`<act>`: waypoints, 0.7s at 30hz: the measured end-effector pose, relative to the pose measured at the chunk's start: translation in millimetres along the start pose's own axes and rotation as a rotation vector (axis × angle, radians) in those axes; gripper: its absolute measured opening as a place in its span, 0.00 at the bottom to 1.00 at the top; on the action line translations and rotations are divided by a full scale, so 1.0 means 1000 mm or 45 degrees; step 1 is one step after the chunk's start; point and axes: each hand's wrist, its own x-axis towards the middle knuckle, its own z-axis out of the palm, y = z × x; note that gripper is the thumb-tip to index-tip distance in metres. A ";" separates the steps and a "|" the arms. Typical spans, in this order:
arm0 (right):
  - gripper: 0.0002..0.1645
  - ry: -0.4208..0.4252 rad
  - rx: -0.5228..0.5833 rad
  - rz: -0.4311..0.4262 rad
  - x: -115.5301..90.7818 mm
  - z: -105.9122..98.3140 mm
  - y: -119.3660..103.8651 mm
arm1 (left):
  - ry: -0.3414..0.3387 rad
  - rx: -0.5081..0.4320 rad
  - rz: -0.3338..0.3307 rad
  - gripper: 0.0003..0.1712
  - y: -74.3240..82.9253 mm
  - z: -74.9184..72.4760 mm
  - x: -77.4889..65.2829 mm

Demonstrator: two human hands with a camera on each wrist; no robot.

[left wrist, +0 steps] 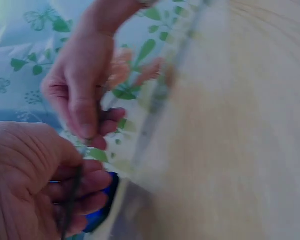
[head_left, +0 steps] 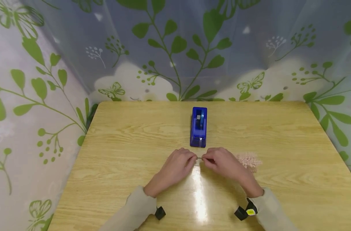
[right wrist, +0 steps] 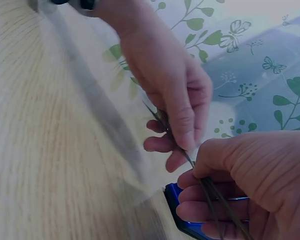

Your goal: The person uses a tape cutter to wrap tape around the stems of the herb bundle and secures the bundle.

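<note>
Tape dispenser [head_left: 198, 132]: blue, at the centre of the head frame; a roll of tape [head_left: 202, 120] sits in its well.
Surface [head_left: 129, 141]: pale wood grain, with a bright streak of reflected light at lower centre.
Backdrop [head_left: 152, 73]: fabric printed with green leaves and butterflies, across the top and down both sides.
Bunch [head_left: 251, 159]: pink, fluffy, right of centre, partly hidden by the right hand [head_left: 222, 163].
Strands [right wrist: 225, 206]: thin, dark, stem-like; just below centre, spanning the gap between the hands.
Grip: left hand [head_left: 178, 164] and right hand each pinch the strands.

Two hands [left wrist: 27, 175] — close together — pinch a dark strand [left wrist: 71, 200].
</note>
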 end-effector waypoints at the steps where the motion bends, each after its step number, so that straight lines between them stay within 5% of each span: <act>1: 0.09 0.004 0.002 -0.002 0.000 0.001 0.000 | -0.049 -0.036 -0.022 0.12 0.000 -0.002 0.002; 6: 0.10 -0.019 0.104 0.037 0.000 0.005 0.000 | -0.167 -0.145 -0.061 0.12 0.000 -0.009 0.009; 13: 0.16 -0.117 0.237 0.148 0.000 0.009 0.003 | -0.132 -0.224 0.104 0.10 -0.009 -0.005 0.010; 21: 0.16 -0.352 0.319 0.097 0.008 -0.005 0.007 | -0.121 -0.180 0.105 0.11 -0.011 -0.004 0.008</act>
